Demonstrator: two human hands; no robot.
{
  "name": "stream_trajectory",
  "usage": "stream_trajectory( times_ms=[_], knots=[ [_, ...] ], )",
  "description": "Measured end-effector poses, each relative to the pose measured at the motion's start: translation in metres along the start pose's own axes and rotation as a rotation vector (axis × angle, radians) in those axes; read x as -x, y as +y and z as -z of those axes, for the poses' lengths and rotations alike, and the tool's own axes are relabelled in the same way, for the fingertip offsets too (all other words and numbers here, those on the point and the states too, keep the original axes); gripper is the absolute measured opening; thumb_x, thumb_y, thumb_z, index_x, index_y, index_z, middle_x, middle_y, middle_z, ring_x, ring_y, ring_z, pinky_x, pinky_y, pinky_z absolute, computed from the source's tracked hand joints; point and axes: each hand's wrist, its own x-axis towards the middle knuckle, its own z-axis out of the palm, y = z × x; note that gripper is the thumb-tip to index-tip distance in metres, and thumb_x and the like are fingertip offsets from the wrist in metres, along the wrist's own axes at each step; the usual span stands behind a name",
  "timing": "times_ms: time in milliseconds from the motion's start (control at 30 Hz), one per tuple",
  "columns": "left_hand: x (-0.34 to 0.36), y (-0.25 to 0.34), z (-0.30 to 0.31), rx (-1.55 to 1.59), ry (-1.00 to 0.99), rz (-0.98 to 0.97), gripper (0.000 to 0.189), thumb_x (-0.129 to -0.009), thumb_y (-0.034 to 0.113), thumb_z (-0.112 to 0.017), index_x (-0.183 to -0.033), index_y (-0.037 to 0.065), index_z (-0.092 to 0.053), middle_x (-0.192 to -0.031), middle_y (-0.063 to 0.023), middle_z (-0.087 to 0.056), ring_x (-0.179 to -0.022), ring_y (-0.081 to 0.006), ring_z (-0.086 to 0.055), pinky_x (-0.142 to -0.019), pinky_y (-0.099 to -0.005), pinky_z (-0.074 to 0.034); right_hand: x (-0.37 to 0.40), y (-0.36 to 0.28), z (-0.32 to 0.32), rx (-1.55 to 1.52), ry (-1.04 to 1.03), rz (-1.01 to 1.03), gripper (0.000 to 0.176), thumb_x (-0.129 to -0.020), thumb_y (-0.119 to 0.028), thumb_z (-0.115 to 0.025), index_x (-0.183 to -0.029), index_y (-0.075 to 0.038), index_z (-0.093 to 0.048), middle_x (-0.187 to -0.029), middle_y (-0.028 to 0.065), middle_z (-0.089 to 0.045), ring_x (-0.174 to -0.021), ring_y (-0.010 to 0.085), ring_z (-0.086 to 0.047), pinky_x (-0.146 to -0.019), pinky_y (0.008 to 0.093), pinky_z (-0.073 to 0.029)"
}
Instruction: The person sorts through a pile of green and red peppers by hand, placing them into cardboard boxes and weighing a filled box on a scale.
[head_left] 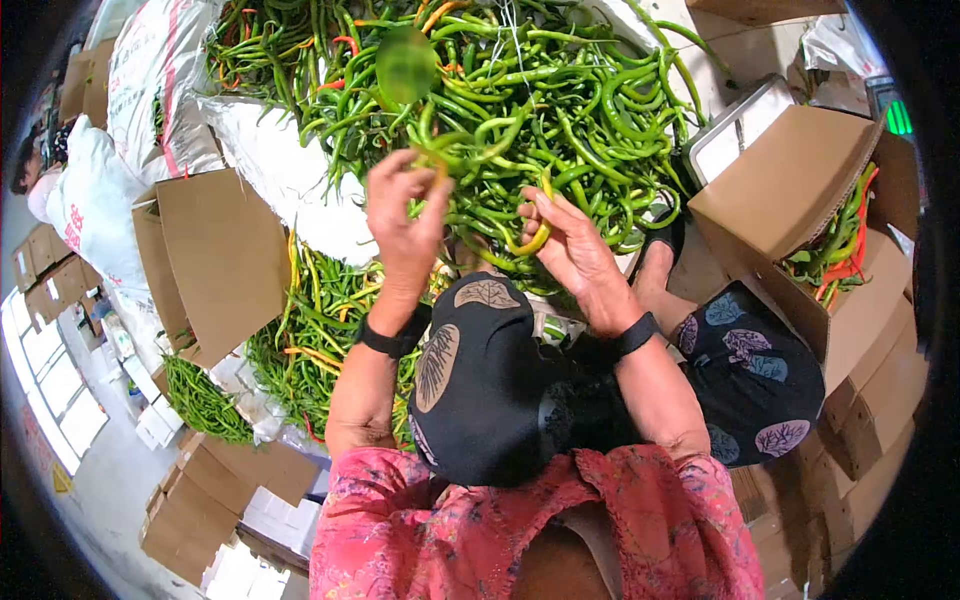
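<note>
Downward view over knees in black leaf-print trousers (490,380) and a pink floral top (450,540). Left hand (405,215) raised at the near edge of a big pile of green peppers (560,100), thumb and fingertips pinched closed on a green pepper (437,160) touching the pile. Right hand (572,245) just beside it, palm turned up, fingers curled around a curved pepper (533,238), yellowish green, held against the pile's lower edge. Black wristbands (395,340) on both wrists. Pile spread across the top middle of the view on white sacks (290,170), a few orange and red pods among the green. Right of the knees, an open cardboard box (800,190) with green and red peppers (845,245) inside. Left of the knees, a cardboard flap (225,255) above a second heap of peppers (310,340) lower down. Sandalled foot (660,265) between right hand and box. More cardboard boxes (200,500) at lower left
</note>
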Motion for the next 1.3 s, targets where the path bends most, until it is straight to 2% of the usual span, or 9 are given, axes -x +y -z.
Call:
stream_trajectory(
  times_ms=[200, 433, 533, 667, 833, 1000, 1133, 1233, 1300],
  knots=[
    [0.024, 0.008, -0.024, 0.129, -0.215, -0.108, 0.017, -0.072, -0.004, -0.07, -0.088, 0.002, -0.066, -0.105, -0.0143, -0.065, -0.097, -0.0285, -0.063, -0.083, -0.0364, -0.051, -0.016, 0.008, 0.005, -0.096, -0.025, -0.117, 0.038, -0.093, -0.033, -0.064, -0.117, -0.003, -0.058, -0.109, 0.0083, -0.063, -0.089, 0.0132, -0.06, -0.068, 0.0245, -0.047],
    [0.031, -0.013, -0.033, 0.355, -0.681, -0.022, 0.024, -0.074, -0.005, -0.06, -0.097, 0.0, -0.063, -0.107, -0.0151, -0.064, -0.096, -0.033, -0.062, -0.087, -0.0391, -0.049, -0.041, 0.027, 0.029, 0.008, 0.0, -0.073, 0.015, -0.091, -0.016, -0.064, -0.097, -0.004, -0.06, -0.087, 0.005, -0.063, -0.076, 0.0143, -0.06, -0.067, 0.0256, -0.048],
    [0.017, -0.022, -0.045, -0.188, -0.316, -0.299, 0.031, -0.073, -0.003, -0.06, -0.104, 0.003, -0.063, -0.108, -0.0124, -0.062, -0.099, -0.0334, -0.058, -0.085, -0.0408, -0.047, -0.034, 0.015, 0.024, 0.186, 0.023, 0.121, 0.017, -0.089, -0.016, -0.066, -0.097, -0.003, -0.059, -0.086, 0.0048, -0.062, -0.079, 0.0134, -0.059, -0.072, 0.0256, -0.047],
    [0.004, -0.06, -0.067, -0.597, -0.307, -0.421, 0.027, -0.07, 0.009, -0.063, -0.096, 0.005, -0.06, -0.107, -0.0106, -0.058, -0.109, -0.0292, -0.051, -0.081, -0.0416, -0.039, -0.014, -0.01, 0.005, 0.332, -0.041, 0.116, 0.022, -0.087, -0.021, -0.07, -0.097, -0.005, -0.058, -0.083, 0.0033, -0.059, -0.078, 0.012, -0.056, -0.073, 0.0255, -0.045],
    [0.009, -0.028, -0.061, -0.324, -0.4, -0.412, 0.035, -0.069, 0.007, -0.061, -0.104, 0.007, -0.056, -0.1, -0.0112, -0.056, -0.1, -0.03, -0.052, -0.08, -0.0414, -0.038, -0.003, -0.003, 0.021, 0.101, 0.187, -0.041, 0.027, -0.087, -0.023, -0.072, -0.107, -0.007, -0.06, -0.087, -0.0002, -0.06, -0.079, 0.0106, -0.058, -0.07, 0.0249, -0.044],
    [0.021, -0.01, -0.052, 0.012, -0.591, -0.397, 0.036, -0.07, 0.003, -0.066, -0.105, 0.005, -0.058, -0.095, -0.0135, -0.056, -0.089, -0.0345, -0.056, -0.073, -0.0412, -0.043, -0.011, 0.004, 0.03, 0.105, 0.012, -0.043, 0.034, -0.087, -0.021, -0.071, -0.115, -0.004, -0.059, -0.095, 0.0016, -0.063, -0.085, 0.0125, -0.06, -0.075, 0.0262, -0.048],
    [0.02, -0.015, -0.05, 0.121, -0.769, -0.301, 0.029, -0.079, 0.009, -0.068, -0.107, 0.005, -0.064, -0.091, -0.0141, -0.062, -0.085, -0.0348, -0.061, -0.073, -0.0387, -0.051, -0.008, -0.002, 0.023, 0.211, 0.135, 0.02, 0.029, -0.09, -0.02, -0.067, -0.112, -0.001, -0.06, -0.103, 0.0056, -0.065, -0.091, 0.0153, -0.062, -0.079, 0.028, -0.049],
    [0.009, -0.028, -0.049, 0.153, -0.323, 0.04, 0.022, -0.085, 0.01, -0.063, -0.105, 0.001, -0.066, -0.094, -0.0178, -0.068, -0.085, -0.0285, -0.066, -0.077, -0.0362, -0.052, -0.011, -0.011, 0.027, 0.275, 0.171, 0.024, 0.03, -0.091, -0.022, -0.066, -0.113, -0.001, -0.06, -0.101, 0.0064, -0.065, -0.091, 0.0165, -0.062, -0.082, 0.0294, -0.049],
    [0.005, -0.047, -0.053, 0.046, -0.408, 0.347, 0.026, -0.088, 0.023, -0.063, -0.096, -0.001, -0.068, -0.08, -0.0174, -0.068, -0.072, -0.0296, -0.066, -0.067, -0.0376, -0.051, -0.011, -0.006, 0.02, 0.268, 0.144, 0.093, 0.032, -0.091, -0.023, -0.066, -0.114, -0.002, -0.058, -0.098, 0.0045, -0.064, -0.09, 0.0156, -0.063, -0.079, 0.0287, -0.051]
  ],
)
